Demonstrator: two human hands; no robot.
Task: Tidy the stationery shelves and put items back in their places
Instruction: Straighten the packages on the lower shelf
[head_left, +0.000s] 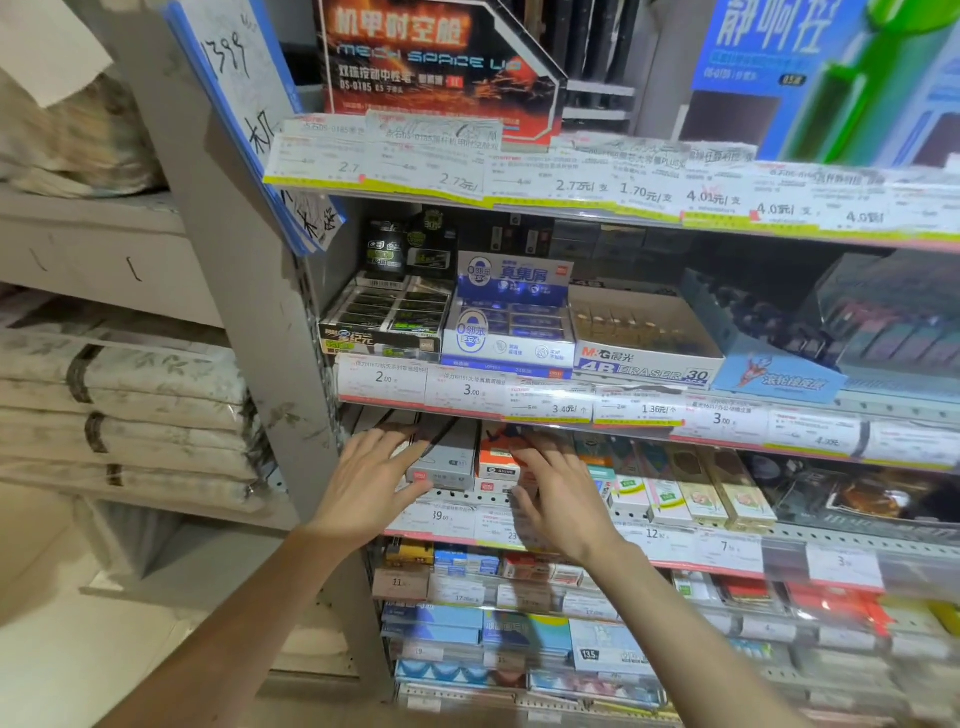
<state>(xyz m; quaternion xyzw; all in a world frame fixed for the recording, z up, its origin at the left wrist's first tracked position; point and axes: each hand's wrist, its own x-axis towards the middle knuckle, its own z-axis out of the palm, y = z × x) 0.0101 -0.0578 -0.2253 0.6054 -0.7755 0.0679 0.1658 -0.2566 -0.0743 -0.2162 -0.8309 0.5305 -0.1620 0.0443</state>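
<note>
**Both hands at the left end of a stationery shelf**

Tiered metal shelves carry price tags along their front edges. The left hand lies flat, fingers spread, on a grey box. The right hand, fingers straight, touches an orange-and-white box beside it. Eraser trays fill the shelf above.

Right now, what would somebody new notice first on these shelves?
Probably the two hands: the left hand rests on a grey box and the right hand on an orange-and-white box, on the third shelf down. Above them sits the 4B eraser box, and at the top a red pen display box.
</note>
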